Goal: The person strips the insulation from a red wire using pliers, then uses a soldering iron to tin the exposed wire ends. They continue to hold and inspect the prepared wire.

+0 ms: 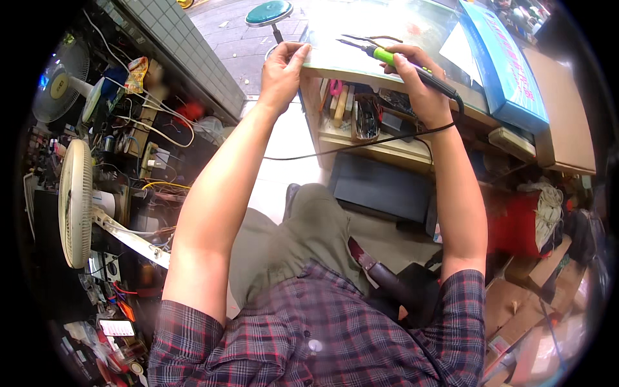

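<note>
Plaid shirt (pixel 277 345), perhaps dark shoe (pixel 291 195)

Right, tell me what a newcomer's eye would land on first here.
First, the lime-green and black tool gripped in the right hand, toward the top, with the counter behind it. Next, the big blue box at upper right, then the cream-white fan amid clutter at left.

strong light from the top washes out the counter (pixel 361 22); the left-hand clutter (pixel 122 303) sits dimmer, a phone (pixel 117 327) glowing there. fisheye curvature and black vignetting crowd the edges.
</note>
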`<state>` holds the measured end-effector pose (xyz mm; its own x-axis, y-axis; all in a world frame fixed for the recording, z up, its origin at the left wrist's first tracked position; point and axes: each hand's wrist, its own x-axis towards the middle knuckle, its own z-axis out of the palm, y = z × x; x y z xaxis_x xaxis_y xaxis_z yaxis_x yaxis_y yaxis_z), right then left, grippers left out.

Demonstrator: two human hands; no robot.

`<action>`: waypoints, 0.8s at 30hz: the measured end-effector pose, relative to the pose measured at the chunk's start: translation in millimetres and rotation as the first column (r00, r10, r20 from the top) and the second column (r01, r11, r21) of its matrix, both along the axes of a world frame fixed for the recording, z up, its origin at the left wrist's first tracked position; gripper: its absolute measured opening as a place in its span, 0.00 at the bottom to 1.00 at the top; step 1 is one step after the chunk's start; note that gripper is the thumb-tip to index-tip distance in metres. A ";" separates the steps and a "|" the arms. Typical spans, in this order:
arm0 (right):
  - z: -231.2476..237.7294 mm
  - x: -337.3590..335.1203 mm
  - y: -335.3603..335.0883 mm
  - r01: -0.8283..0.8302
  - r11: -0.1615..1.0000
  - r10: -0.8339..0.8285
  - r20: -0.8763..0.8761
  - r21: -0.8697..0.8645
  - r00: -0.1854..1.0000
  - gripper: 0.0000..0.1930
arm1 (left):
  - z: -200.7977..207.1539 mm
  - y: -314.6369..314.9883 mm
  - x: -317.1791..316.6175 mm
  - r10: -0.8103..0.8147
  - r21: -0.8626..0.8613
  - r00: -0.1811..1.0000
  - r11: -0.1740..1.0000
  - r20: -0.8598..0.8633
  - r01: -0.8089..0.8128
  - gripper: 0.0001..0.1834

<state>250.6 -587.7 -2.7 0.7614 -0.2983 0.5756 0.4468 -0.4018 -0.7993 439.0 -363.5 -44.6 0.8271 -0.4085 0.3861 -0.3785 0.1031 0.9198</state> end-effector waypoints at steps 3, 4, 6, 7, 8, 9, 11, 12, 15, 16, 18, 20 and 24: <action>2.7 -8.6 4.3 0.025 1.000 -0.026 -0.033 -0.012 0.999 0.15 | -6.2 -3.3 -1.6 -0.018 0.016 0.998 1.000 0.061 0.017 0.12; -0.3 -8.6 3.5 0.038 0.999 -0.039 -0.033 -0.029 0.999 0.15 | -7.1 -4.5 -5.6 -0.023 0.006 0.998 1.000 0.054 0.022 0.12; 2.4 -10.7 5.7 0.044 0.997 -0.046 -0.022 -0.062 0.999 0.14 | -8.8 -4.7 -9.3 -0.028 -0.043 0.999 0.999 0.028 0.029 0.12; 4.2 -10.6 7.0 0.049 0.996 -0.052 -0.035 -0.073 0.998 0.14 | -9.1 -5.3 -8.4 -0.030 -0.067 0.999 0.997 0.015 0.031 0.13; 4.5 -9.7 7.6 0.050 0.994 -0.051 -0.007 -0.098 0.999 0.13 | -9.6 -6.7 -8.9 -0.035 -0.092 0.999 0.995 0.032 0.037 0.13; 3.8 -9.5 6.3 0.054 0.991 -0.055 -0.003 -0.119 0.998 0.13 | -10.1 -7.8 -9.4 -0.030 -0.093 0.999 0.995 0.029 0.033 0.13; 3.0 -8.5 4.4 0.061 0.985 -0.060 0.009 -0.161 0.998 0.13 | -9.4 -8.8 -9.9 -0.020 -0.095 0.999 0.995 0.028 0.023 0.13; 3.2 -8.7 3.9 0.064 0.982 -0.064 0.002 -0.177 0.998 0.12 | -9.4 -9.1 -10.3 -0.014 -0.090 0.999 0.996 0.032 0.017 0.13; 5.4 -10.8 4.9 0.065 0.978 -0.071 -0.024 -0.200 0.997 0.12 | -9.1 -10.2 -11.3 0.006 -0.072 0.999 0.997 0.040 -0.003 0.13; 6.8 -11.4 6.2 0.061 0.980 -0.069 -0.035 -0.191 0.997 0.12 | -8.5 -10.1 -11.3 0.014 -0.061 0.999 0.998 0.038 -0.012 0.13; 6.8 -10.4 6.3 0.062 0.977 -0.071 -0.035 -0.202 0.997 0.12 | -9.6 -10.5 -10.7 0.025 -0.058 0.999 0.998 0.044 -0.023 0.13; 4.2 -8.8 4.2 0.075 0.968 -0.080 -0.012 -0.240 0.997 0.12 | -11.2 -11.2 -10.0 0.029 -0.069 0.998 0.997 0.058 -0.025 0.13; 6.0 -8.5 7.5 0.048 0.977 -0.055 -0.026 -0.206 0.998 0.12 | -9.2 -10.0 -10.4 0.046 -0.048 0.996 0.998 0.073 -0.042 0.13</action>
